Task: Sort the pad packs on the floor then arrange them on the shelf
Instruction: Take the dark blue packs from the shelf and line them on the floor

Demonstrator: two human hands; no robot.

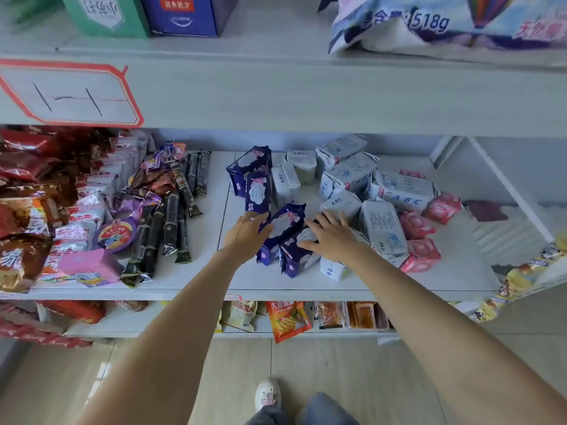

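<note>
Near the front edge of the shelf (196, 283), your left hand (245, 233) and right hand (329, 239), fingers straight, press on two purple packs (283, 223) lying side by side.

Dark purple pad packs (283, 230) carry white and pink label patches. Pale grey-white pad packs (399, 191) show blue "ABC" lettering. Small pad packs (441, 207) are pink-red. The shelf (199, 280) is pale grey-white. A pink box (89, 266) lies among red and brown snack packets (27, 179).
</note>
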